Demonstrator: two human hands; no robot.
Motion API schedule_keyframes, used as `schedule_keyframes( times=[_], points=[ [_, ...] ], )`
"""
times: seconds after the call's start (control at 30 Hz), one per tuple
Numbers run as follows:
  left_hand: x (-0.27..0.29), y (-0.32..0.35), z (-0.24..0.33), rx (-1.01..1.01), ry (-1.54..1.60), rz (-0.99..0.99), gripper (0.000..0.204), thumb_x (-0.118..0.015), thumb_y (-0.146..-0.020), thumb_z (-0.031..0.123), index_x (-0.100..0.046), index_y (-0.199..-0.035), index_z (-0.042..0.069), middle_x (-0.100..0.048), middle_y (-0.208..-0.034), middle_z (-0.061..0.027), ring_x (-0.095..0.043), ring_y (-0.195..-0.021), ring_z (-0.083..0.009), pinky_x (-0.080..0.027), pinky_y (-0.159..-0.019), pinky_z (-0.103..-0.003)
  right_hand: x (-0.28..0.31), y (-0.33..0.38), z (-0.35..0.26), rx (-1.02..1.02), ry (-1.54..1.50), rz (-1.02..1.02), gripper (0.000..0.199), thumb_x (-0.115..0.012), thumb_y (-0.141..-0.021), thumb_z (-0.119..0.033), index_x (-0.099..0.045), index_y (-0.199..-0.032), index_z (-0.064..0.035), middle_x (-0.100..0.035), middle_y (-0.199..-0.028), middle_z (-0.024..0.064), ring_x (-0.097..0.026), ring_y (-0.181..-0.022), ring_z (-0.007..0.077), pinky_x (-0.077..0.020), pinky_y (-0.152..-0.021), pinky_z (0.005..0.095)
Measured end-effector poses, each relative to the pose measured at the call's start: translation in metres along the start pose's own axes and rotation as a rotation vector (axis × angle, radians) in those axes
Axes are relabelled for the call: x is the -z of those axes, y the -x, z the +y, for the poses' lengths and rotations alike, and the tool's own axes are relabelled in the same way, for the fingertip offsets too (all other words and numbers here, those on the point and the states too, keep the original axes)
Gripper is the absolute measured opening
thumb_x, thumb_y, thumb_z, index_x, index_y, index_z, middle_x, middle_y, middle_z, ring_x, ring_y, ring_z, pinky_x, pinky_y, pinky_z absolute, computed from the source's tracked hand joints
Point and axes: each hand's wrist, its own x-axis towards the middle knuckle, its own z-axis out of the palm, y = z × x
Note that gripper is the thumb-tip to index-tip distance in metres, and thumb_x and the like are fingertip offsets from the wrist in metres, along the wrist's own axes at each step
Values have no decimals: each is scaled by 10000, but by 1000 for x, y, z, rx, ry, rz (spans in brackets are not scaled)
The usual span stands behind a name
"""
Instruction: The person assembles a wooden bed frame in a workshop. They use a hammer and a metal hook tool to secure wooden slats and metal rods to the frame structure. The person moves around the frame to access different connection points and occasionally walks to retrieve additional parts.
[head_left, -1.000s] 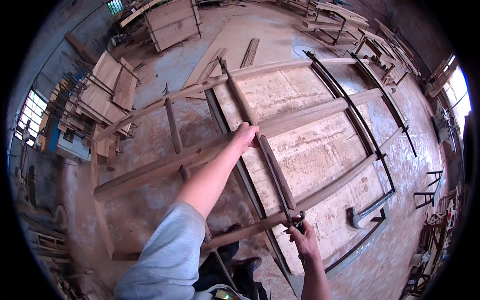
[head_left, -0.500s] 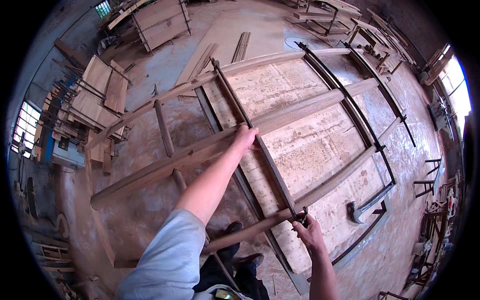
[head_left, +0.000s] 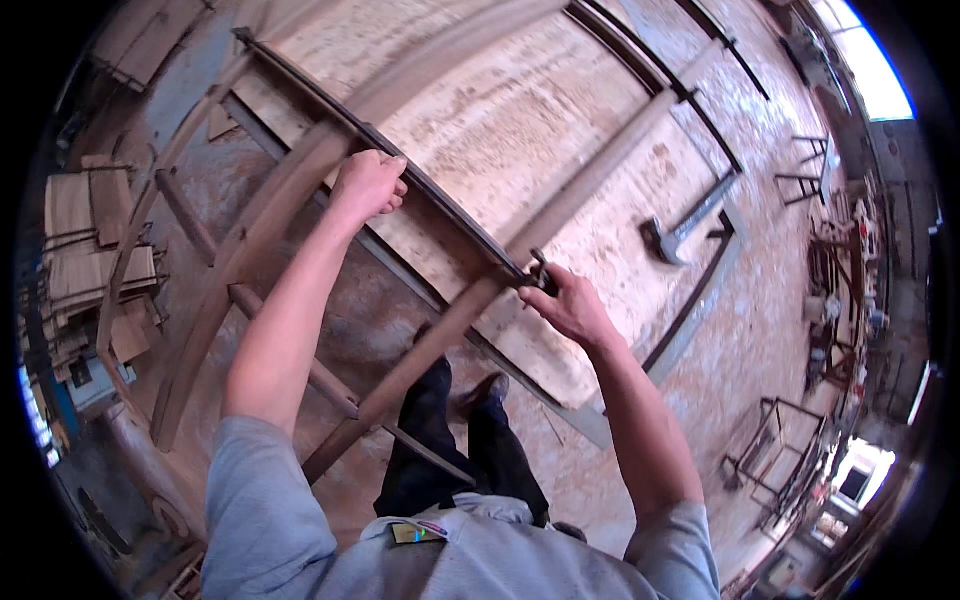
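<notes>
My right hand point(head_left: 575, 310) is closed around the screw handle point(head_left: 541, 272) at the near end of a long dark bar clamp point(head_left: 455, 212). The clamp spans a wooden frame of curved rails, its near end on the near rail point(head_left: 430, 345). Over the thick middle rail point(head_left: 285, 190), right beside the bar, my left hand point(head_left: 370, 187) is curled into a loose fist. Its palm side is hidden, so I cannot tell whether anything is in it. Short round rungs point(head_left: 185, 215) join the rails at the left. Under the frame lies a pale, stained board point(head_left: 480, 110).
A claw hammer point(head_left: 690, 220) lies on the board's right part. More bar clamps point(head_left: 715, 135) cross the frame at the upper right. Stacked wooden panels point(head_left: 75, 265) stand left, and a thin-legged metal frame point(head_left: 780, 450) sits on the floor at lower right. My feet are beside the near rail.
My view has turned and tipped downward, so the frame sits higher and further left. My left hand has come off the middle rail into a fist. My right hand stays at the clamp handle.
</notes>
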Motion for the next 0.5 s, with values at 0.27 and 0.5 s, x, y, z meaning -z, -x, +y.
schedule_keyframes(
  times=[0.27,0.5],
  points=[
    [-63,88,10,-870,-518,171,257,-633,-777,80,-616,-1029,30,-613,-961,-116,-578,-944,-300,-479,-793,-393,8,5,9,-45,-23,-56,347,-692,-835,-307,-611,-933,16,-590,-705,68,-539,-692,122,-454,-648,305],
    [-87,92,10,-1167,-831,78,183,-579,-786,107,-638,-958,83,-588,-911,-48,-538,-974,-228,-395,-855,-378,5,41,65,-139,-126,200,316,-724,-802,-263,-589,-805,23,-576,-650,131,-521,-599,186,-452,-595,353]
  ],
)
